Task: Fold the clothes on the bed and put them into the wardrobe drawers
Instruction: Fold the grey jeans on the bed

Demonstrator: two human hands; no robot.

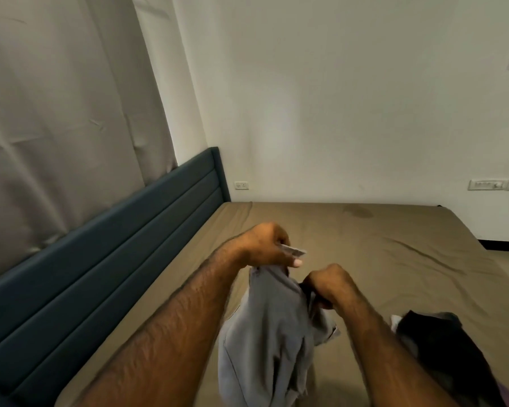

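Both hands lift a grey garment (pixel 265 324) above the bed (pixel 394 248): left hand (pixel 269 248) pinches its top edge, right hand (pixel 328 284) grips beside it. Dark clothes (pixel 441 345) lie at four o'clock.

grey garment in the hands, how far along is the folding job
Done: nothing folded shows on the bed. In hand: the left hand and right hand grip the top of the grey garment, which hangs unfolded. Left: folding it, then the dark clothes pile on the bed; no wardrobe drawers are in view.
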